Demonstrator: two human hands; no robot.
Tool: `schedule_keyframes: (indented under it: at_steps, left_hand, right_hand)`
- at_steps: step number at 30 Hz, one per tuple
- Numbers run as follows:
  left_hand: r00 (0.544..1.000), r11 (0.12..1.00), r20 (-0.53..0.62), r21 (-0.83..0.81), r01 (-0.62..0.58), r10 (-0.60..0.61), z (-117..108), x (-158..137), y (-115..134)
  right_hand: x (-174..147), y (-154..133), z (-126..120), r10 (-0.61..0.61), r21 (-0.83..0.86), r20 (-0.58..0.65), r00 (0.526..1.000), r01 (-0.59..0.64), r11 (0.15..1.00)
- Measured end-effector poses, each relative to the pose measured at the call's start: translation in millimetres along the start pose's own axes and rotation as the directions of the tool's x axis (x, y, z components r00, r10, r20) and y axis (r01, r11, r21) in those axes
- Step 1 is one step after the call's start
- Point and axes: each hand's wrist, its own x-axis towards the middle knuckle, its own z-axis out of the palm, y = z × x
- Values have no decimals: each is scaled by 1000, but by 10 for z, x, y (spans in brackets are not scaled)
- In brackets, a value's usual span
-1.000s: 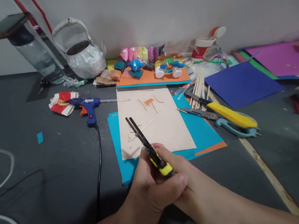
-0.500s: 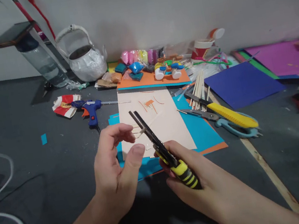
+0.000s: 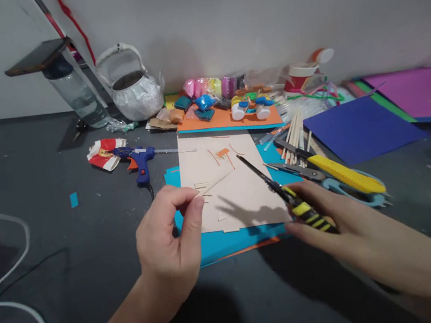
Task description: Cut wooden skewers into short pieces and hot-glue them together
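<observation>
My left hand (image 3: 173, 229) pinches a thin wooden stick (image 3: 216, 181) between thumb and fingertips; it points up to the right, over a pale sheet of paper (image 3: 243, 206). To the right, my right hand (image 3: 323, 215) is wrapped round the yellow-and-black handles of a pair of scissors (image 3: 273, 185). Their dark blades look closed, point up and left, and stand apart from the stick. Short cut stick pieces (image 3: 203, 185) lie on the sheet by my left fingertips. Farther up the sheet lie thin orange strips and a small orange piece (image 3: 223, 153).
A blue glue gun (image 3: 140, 160) lies left of the paper. On the right are a bundle of sticks (image 3: 293, 134), a yellow utility knife (image 3: 346, 175) and blue-handled scissors (image 3: 357, 195). Behind stand a kettle (image 3: 139, 100), a water bottle (image 3: 78, 96) and bright clay packets (image 3: 205, 102).
My right hand has moved right with the scissors, away from the stick. My left fingers, apart before, have closed on the stick. The view has shifted slightly.
</observation>
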Motion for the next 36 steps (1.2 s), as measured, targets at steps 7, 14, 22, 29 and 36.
schedule_keyframes:
  at_steps: [7, 14, 22, 29, 36]
  left_hand:
    - [986, 994, 135, -46, -95, 101, 37, 3, -13]
    - [911, 977, 355, -51, -206, 211, 110, -42, 23]
    - [773, 944, 587, 46, -328, 240, 224, -72, -73]
    - [690, 943, 709, 112, -312, 144, 290, -104, -89]
    - [647, 850, 748, 238, -471, 149, 314, -101, -95]
  right_hand:
    - [128, 316, 223, -131, -446, -196, 972, 31, 894]
    - [22, -285, 34, -592, -409, -325, 738, 454, 791]
    - [214, -299, 268, -626, -370, -40, 779, 570, 734]
    - [207, -236, 322, -575, -321, 40, 817, 555, 767]
    - [230, -221, 348, -515, -341, 95, 852, 514, 787]
